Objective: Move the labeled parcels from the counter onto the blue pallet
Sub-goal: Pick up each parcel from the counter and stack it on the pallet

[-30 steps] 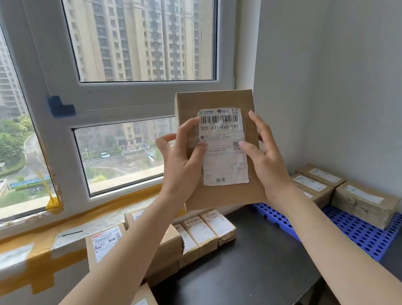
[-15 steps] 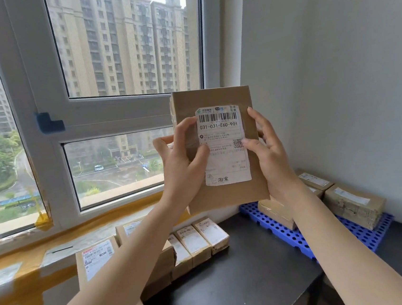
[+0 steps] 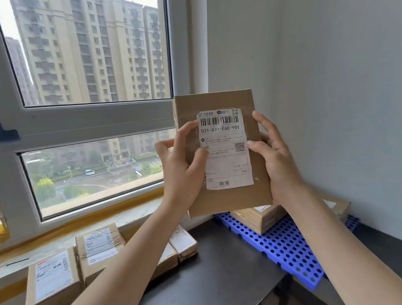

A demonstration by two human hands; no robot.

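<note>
A flat brown cardboard parcel (image 3: 227, 199) with a white barcode label stands upright in the air before the window, label facing me. My left hand (image 3: 182, 169) grips its left edge, thumb across the label. My right hand (image 3: 276, 154) grips its right edge, thumb on the label by the QR code. Below and behind it, the blue perforated pallet (image 3: 287, 250) lies on the dark counter (image 3: 208, 280) at the right, against the wall. One labeled parcel (image 3: 259, 217) sits on the pallet; another parcel (image 3: 338, 206) shows behind my right forearm.
Several labeled brown parcels (image 3: 98, 250) are lined up on the counter's left under the window sill (image 3: 55, 239), partly hidden by my left forearm. A grey wall (image 3: 349, 87) borders the pallet on the right. The counter's front edge drops off near the pallet's near corner.
The held parcel sits lower and further right in view as the camera has tilted up and turned left. Both hands keep the same grip on it.
</note>
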